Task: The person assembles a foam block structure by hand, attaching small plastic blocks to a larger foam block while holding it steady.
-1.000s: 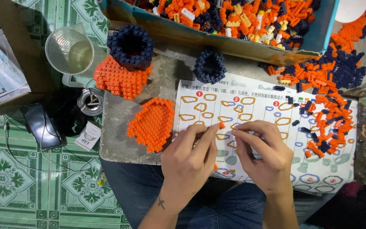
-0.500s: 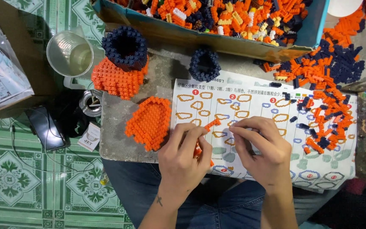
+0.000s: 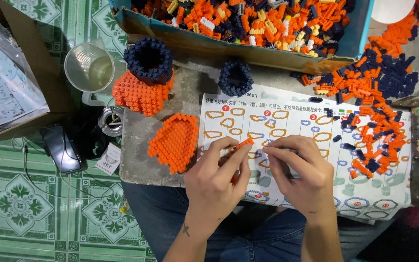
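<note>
Orange brick piece: a small orange brick piece (image 3: 243, 143) is pinched between thumb and forefinger of the left hand (image 3: 217, 178), just above the instruction sheet, near its lower left part.
Left hand: the fingers are closed together on the orange brick piece; the wrist comes from the bottom edge over the blue jeans (image 3: 248, 237).
Right hand: the right hand (image 3: 300, 175) lies just beside the left one, its fingertips drawn together and pointing to the brick piece; I cannot tell if it holds something.
Instruction sheet: a white paper instruction sheet (image 3: 297, 121) with rows of orange and blue outlines is spread on the counter (image 3: 139, 160) under both hands.
Flat orange panel: a flat orange panel (image 3: 175, 141) of small bricks lies at the left edge of the sheet, near the left hand.
Orange and navy model: an orange base with a dark navy ring on top (image 3: 144, 77) stands further up; a second navy ring (image 3: 235, 77) stands apart to its right.
Loose bricks: a heap of loose bricks (image 3: 372, 97), orange and navy, covers the right side of the sheet.
Cardboard box: a blue cardboard box (image 3: 229, 46) full of mixed bricks is along the top.
Plastic cup: a clear plastic cup (image 3: 89, 67) stands left of the model.
Small white package: a small white package (image 3: 107, 159) lies on the green tiled floor (image 3: 20, 199), beside a black phone (image 3: 60, 148).
Clear bag: a clear bag (image 3: 1, 82) with printed papers is at the far left.
</note>
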